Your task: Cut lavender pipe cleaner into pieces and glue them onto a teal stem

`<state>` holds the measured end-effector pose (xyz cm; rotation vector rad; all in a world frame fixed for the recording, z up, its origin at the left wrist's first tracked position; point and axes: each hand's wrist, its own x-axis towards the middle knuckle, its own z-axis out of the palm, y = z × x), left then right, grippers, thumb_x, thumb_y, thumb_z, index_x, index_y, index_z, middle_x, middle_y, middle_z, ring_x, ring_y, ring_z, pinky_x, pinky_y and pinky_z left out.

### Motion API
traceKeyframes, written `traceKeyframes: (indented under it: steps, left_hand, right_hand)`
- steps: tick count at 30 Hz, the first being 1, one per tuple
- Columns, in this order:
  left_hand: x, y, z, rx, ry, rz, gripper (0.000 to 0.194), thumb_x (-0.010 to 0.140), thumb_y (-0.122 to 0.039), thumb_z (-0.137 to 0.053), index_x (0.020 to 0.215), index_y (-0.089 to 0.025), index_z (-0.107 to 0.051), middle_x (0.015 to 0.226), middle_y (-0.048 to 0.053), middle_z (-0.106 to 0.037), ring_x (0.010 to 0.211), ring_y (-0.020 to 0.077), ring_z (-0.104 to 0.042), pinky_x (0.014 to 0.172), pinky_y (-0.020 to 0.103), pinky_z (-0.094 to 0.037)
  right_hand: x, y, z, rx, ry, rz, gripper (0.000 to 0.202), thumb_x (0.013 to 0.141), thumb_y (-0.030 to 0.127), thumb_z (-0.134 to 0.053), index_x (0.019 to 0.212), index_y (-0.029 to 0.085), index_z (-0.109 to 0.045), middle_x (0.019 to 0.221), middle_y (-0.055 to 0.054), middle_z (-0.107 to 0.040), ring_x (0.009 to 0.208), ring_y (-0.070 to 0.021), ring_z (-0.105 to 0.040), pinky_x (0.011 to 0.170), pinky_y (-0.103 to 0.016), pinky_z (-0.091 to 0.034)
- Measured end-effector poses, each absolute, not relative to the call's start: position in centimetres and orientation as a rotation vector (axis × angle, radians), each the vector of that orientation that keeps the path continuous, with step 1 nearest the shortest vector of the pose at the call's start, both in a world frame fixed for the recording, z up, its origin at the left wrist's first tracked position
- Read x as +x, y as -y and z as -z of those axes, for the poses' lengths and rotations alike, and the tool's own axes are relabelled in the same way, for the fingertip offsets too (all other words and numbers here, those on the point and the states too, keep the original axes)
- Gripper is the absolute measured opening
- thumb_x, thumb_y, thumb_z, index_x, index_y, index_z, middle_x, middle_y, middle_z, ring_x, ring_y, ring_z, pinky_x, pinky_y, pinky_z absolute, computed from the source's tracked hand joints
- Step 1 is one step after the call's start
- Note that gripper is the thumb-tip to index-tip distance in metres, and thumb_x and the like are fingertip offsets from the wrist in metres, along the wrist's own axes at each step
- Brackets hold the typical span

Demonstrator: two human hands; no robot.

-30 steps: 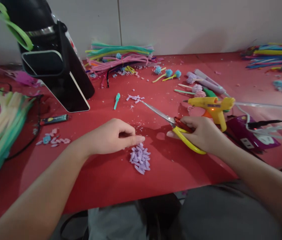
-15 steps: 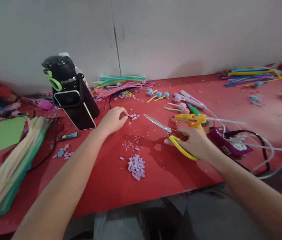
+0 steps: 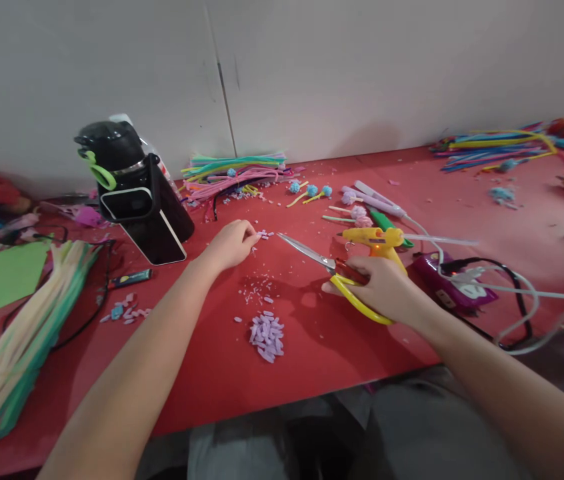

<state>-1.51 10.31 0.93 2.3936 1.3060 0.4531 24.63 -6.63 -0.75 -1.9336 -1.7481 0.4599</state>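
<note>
No text or numbers legible, print too small, blurred

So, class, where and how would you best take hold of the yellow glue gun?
The glue gun is probably best gripped by its handle, coming from the near right: the handle slants toward the person, partly behind the right hand holding the scissors. The nozzle points left, away from that approach; the orange glow suggests it may be hot.

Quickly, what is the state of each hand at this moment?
Left hand: curled at the small lilac pieces; whether it holds one cannot be told.
Right hand: closed, holding scissors.
</note>
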Motion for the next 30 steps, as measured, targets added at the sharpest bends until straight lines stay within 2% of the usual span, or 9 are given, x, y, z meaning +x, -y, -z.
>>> traceKeyframes:
  steps: [3,7,10,14,19,21,23,26,30]
  left_hand:
    - [-3.3,-8.3,-1.7,2.305,-1.280,-0.636,0.016,0.092,-0.033,-0.058,0.086,-0.018,-0.060,0.096,0.008,-0.070,0.085,0.0189,-0.063,0.083,0.036,-0.048]
    - [-4.8,-5.1,-1.4,1.961,-1.114,-0.805,0.020,0.089,-0.036,-0.067,0.084,-0.018,-0.060,0.080,0.005,-0.071,0.077,0.0159,-0.068,0.078,0.032,-0.054]
    - [-5.1,-3.9,-0.4,1.837,-1.081,-0.877,0.023,0.082,-0.037,-0.075,0.087,-0.017,-0.064,0.084,0.006,-0.073,0.076,0.0154,-0.069,0.075,0.031,-0.056]
    - [-5.1,-4.1,0.8,1.789,-1.066,-0.910,0.027,0.080,-0.038,-0.077,0.097,-0.018,-0.072,0.095,0.008,-0.077,0.083,0.0171,-0.071,0.081,0.033,-0.059]
    - [-4.9,-4.9,1.4,1.738,-1.092,-0.952,0.019,0.084,-0.036,-0.073,0.088,-0.018,-0.073,0.083,0.006,-0.076,0.075,0.0148,-0.070,0.074,0.029,-0.058]
    - [-4.8,-5.0,1.6,1.718,-1.100,-0.972,0.019,0.087,-0.036,-0.071,0.087,-0.017,-0.072,0.080,0.005,-0.075,0.072,0.0136,-0.068,0.071,0.027,-0.057]
    - [-4.7,-5.1,1.7,1.714,-1.098,-0.971,0.019,0.088,-0.036,-0.070,0.086,-0.017,-0.072,0.077,0.004,-0.073,0.069,0.0128,-0.067,0.070,0.026,-0.056]
    - [-4.6,-5.2,1.9,1.718,-1.099,-0.979,0.018,0.087,-0.035,-0.071,0.084,-0.017,-0.071,0.076,0.004,-0.072,0.068,0.0122,-0.065,0.069,0.026,-0.055]
    - [-4.6,-5.3,1.9,1.726,-1.117,-0.992,0.019,0.088,-0.036,-0.070,0.084,-0.017,-0.071,0.075,0.004,-0.072,0.068,0.0128,-0.065,0.069,0.026,-0.055]
  right_hand:
    - [24.5,6.7,0.6,-1.944,1.758,-0.474,0.071,0.063,0.090,-0.062,0.059,0.023,-0.039,0.054,0.004,-0.037,0.052,-0.0101,-0.030,0.051,-0.028,-0.021]
    - [23.8,6.7,0.5,-1.919,1.802,-0.508,0.069,0.060,0.088,-0.066,0.063,0.023,-0.042,0.056,0.004,-0.041,0.053,-0.0112,-0.034,0.051,-0.027,-0.025]
    - [23.2,6.3,1.0,-1.883,1.839,-0.513,0.066,0.064,0.085,-0.066,0.064,0.024,-0.040,0.056,0.003,-0.044,0.053,-0.0121,-0.037,0.052,-0.027,-0.027]
    - [23.1,5.9,1.5,-1.899,1.904,-0.473,0.064,0.069,0.083,-0.062,0.062,0.024,-0.039,0.054,0.003,-0.045,0.052,-0.0126,-0.037,0.051,-0.027,-0.027]
    - [24.6,7.0,1.0,-1.950,2.033,-0.434,0.059,0.071,0.077,-0.063,0.060,0.024,-0.040,0.051,0.003,-0.043,0.050,-0.0125,-0.035,0.050,-0.028,-0.027]
    - [25.5,7.9,0.7,-2.035,2.113,-0.427,0.047,0.073,0.067,-0.064,0.063,0.024,-0.050,0.053,0.001,-0.049,0.051,-0.0143,-0.040,0.050,-0.029,-0.031]
    - [26.3,8.5,0.5,-2.168,2.095,-0.391,0.031,0.070,0.056,-0.064,0.067,0.025,-0.058,0.057,0.000,-0.058,0.050,-0.0159,-0.045,0.051,-0.031,-0.034]
    - [26.7,9.0,0.6,-2.238,2.104,-0.354,0.024,0.066,0.050,-0.063,0.069,0.026,-0.063,0.066,-0.004,-0.067,0.052,-0.0194,-0.052,0.051,-0.033,-0.037]
    - [26.5,9.1,1.2,-2.170,2.151,-0.355,0.021,0.064,0.048,-0.066,0.067,0.027,-0.063,0.070,-0.004,-0.071,0.053,-0.0200,-0.056,0.050,-0.032,-0.037]
